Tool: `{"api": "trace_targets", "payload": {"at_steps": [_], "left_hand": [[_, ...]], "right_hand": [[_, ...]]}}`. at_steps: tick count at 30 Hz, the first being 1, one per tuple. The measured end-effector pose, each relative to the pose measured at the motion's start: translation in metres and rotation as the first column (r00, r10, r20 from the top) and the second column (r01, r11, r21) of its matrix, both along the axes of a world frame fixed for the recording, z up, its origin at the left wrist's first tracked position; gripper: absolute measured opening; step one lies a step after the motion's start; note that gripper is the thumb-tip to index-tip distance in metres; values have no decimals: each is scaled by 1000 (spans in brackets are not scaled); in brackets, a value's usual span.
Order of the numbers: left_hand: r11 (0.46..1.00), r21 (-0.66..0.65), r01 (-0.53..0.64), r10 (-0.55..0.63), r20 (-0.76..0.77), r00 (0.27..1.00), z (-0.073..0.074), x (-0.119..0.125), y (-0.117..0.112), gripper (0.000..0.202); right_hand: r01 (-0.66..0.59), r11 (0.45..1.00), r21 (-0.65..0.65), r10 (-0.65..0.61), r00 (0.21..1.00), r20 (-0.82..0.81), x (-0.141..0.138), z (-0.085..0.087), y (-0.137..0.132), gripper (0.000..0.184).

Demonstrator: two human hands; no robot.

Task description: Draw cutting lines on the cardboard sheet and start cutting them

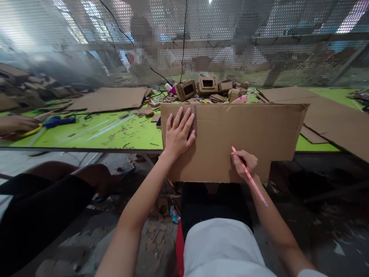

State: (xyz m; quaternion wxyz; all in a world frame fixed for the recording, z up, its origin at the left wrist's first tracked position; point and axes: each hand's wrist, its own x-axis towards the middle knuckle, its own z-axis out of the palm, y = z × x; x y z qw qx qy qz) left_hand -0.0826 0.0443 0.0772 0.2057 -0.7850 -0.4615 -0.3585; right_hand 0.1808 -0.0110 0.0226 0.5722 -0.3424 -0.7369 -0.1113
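Observation:
A large brown cardboard sheet (213,154) rests at the table's front edge and juts out over my lap, with a notch at its lower right corner. My left hand (180,132) lies flat on its left part, fingers spread, beside a narrow ruler (194,121) close to the fingertips. Whether the palm presses on the ruler too, I cannot tell. Between the fingers of my right hand (245,163) is a pink patterned pencil (255,187). Its tip is at the middle of the sheet, and its other end slants back toward my forearm.
Small cardboard boxes (207,84) and scraps stand behind the sheet on the green table (115,132). More flat cardboard (337,111) lies at right and back left (109,98). At left, a co-worker's hand (17,124) is near a blue tool (59,121). A perforated screen (213,46) rises behind.

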Motion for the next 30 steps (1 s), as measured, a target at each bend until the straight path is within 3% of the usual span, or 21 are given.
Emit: {"api": "trace_targets", "payload": {"at_steps": [8, 21, 30], "left_hand": [[999, 33, -16, 17, -20, 1000, 1, 0, 0, 56], [1000, -18, -1, 1, 8, 1000, 2, 1, -1, 56], [1000, -18, -18, 18, 8, 1000, 0, 1, 3, 57]], "right_hand": [[-10, 1000, 8, 10, 1000, 6, 0, 1, 1, 9], [-28, 999, -16, 28, 1000, -7, 0, 2, 0, 9], [-150, 973, -177, 117, 976, -183, -2, 6, -3, 13]]}}
